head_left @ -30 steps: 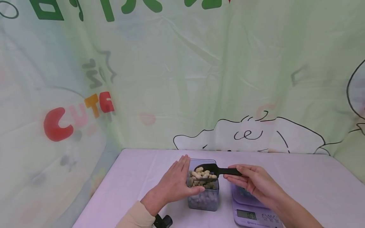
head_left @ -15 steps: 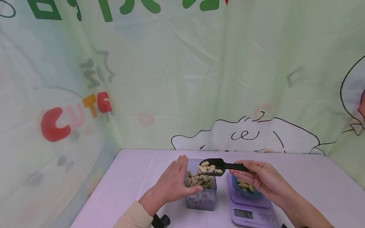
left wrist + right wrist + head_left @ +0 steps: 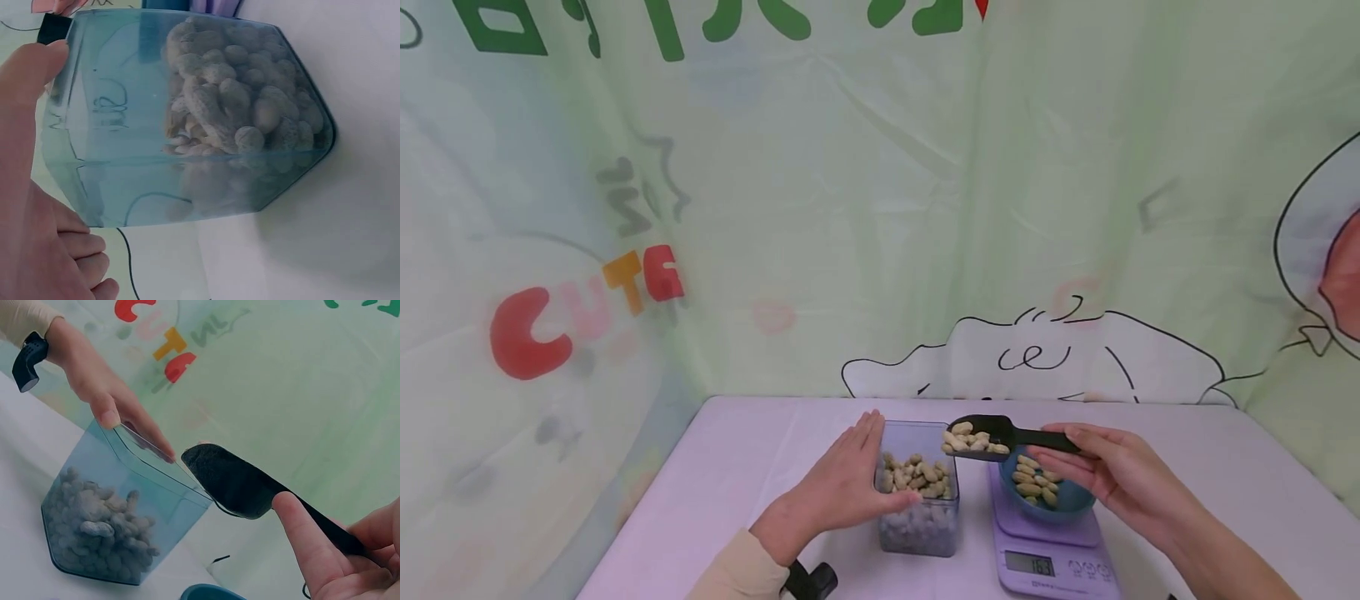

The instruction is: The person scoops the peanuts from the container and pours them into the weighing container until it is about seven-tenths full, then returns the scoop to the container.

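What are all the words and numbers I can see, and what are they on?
"CUT", then a red letter, maybe E: colourful letters on the hanging cloth.
"163": the display of the purple scale; any dot is too small to see.
Small print and round marks on the scale: too small to read.
Green characters, top of the cloth: cut off, unreadable.
Grey marks on the cloth: too blurred.

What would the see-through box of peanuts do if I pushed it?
The box would probably slide, since peanuts pile low inside, steadying it. It looks stiff and flat-sided, so it likely won't squash or roll.
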